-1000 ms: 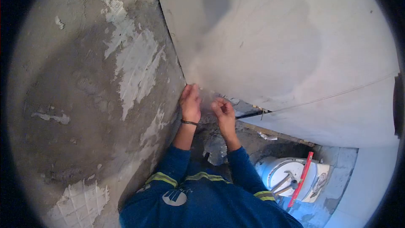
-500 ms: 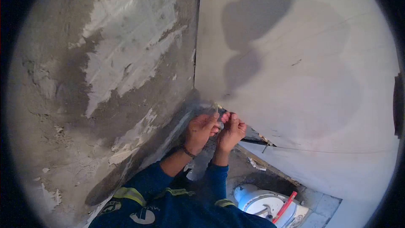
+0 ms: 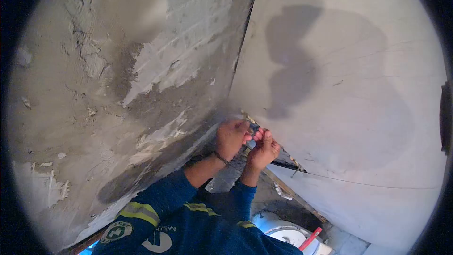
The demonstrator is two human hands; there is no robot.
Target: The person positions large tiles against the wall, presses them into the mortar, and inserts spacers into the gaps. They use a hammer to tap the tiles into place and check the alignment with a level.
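Note:
My left hand point(image 3: 231, 138), with a dark bracelet at its wrist, is closed with thumb and fingertips pinched together. Close beside it, my right hand point(image 3: 264, 150) is also closed, its thumb pressed against the fingers. Between the two sets of fingertips there seems to be something small, too blurred to name. Both hands are in front of a dark gap point(image 3: 281, 161) along the broken lower edge of the pale wall panel point(image 3: 349, 113), near the corner with the rough wall.
On the left rises the rough, patchily plastered wall point(image 3: 94, 127). A thin wire-like piece point(image 3: 296, 172) sticks out at the panel edge. Below lie a wooden strip point(image 3: 297, 196), a round white basin or bucket point(image 3: 288, 236) and a red bar-shaped tool point(image 3: 310, 240).
The view has shifted, so the wall corner sits further right. My hands stay close together at the panel edge, with the fingers slightly repositioned.

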